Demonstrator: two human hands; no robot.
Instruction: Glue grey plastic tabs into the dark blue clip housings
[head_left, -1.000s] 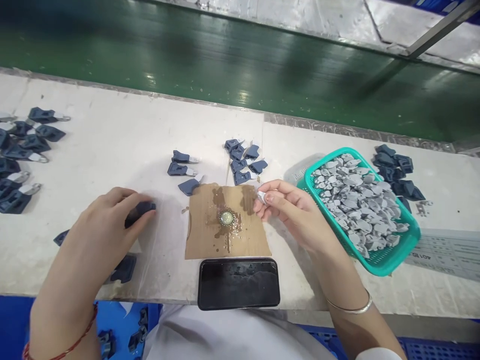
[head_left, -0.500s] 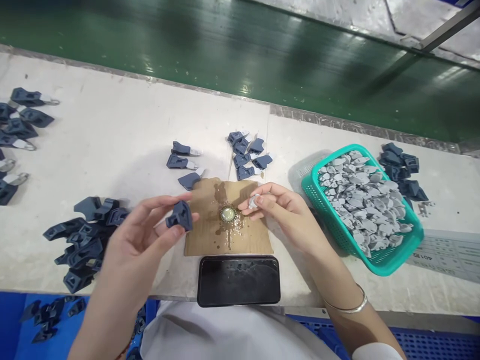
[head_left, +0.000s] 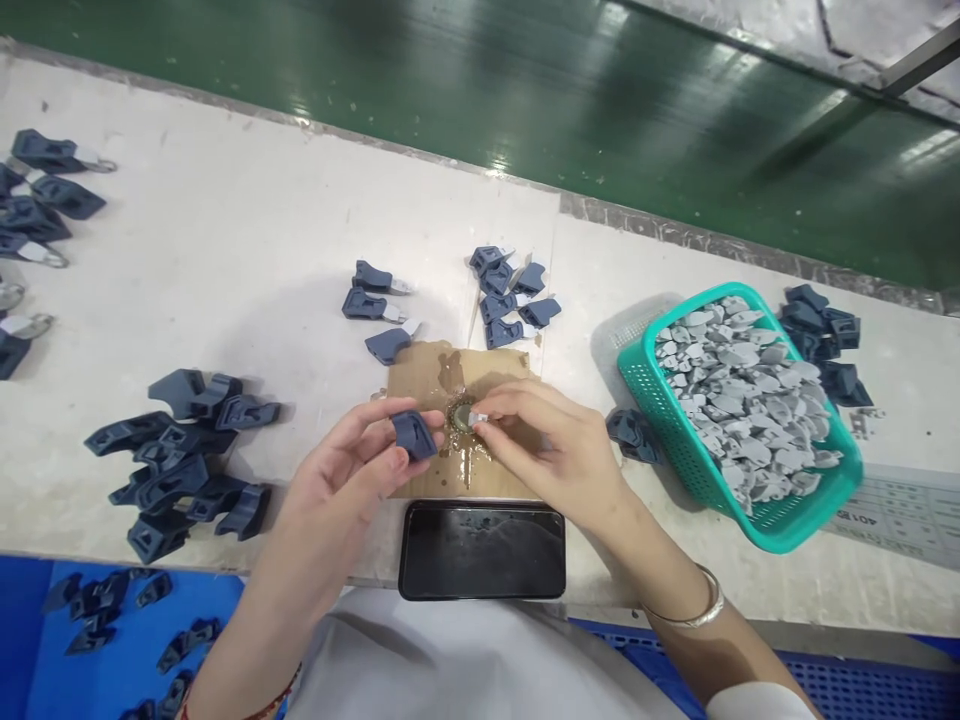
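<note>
Between the thumb and fingers of my left hand [head_left: 364, 465] is a dark blue plastic part [head_left: 414, 435], held just left of a small round dish [head_left: 461, 417]. My right hand [head_left: 551, 445] pinches a small light grey piece [head_left: 477, 419] at the dish's right side; whether the piece touches the liquid I cannot tell. The dish sits on a piece of brown cardboard [head_left: 427, 375] with wet spots around it. Behind the cardboard lie several dark blue parts [head_left: 390, 343] with light grey pieces fitted into them.
A green basket [head_left: 780, 535] full of grey pieces [head_left: 742, 370] stands at right. A phone [head_left: 484, 550] lies at the table's front edge. Piles of blue parts [head_left: 172, 450] are at left, with more in a blue bin [head_left: 52, 650] below. A green conveyor belt [head_left: 420, 90] runs behind.
My right hand has moved left and brought the grey piece to the dish. My left hand has shifted right with the blue part, which is now turned differently. The view has shifted slightly.
</note>
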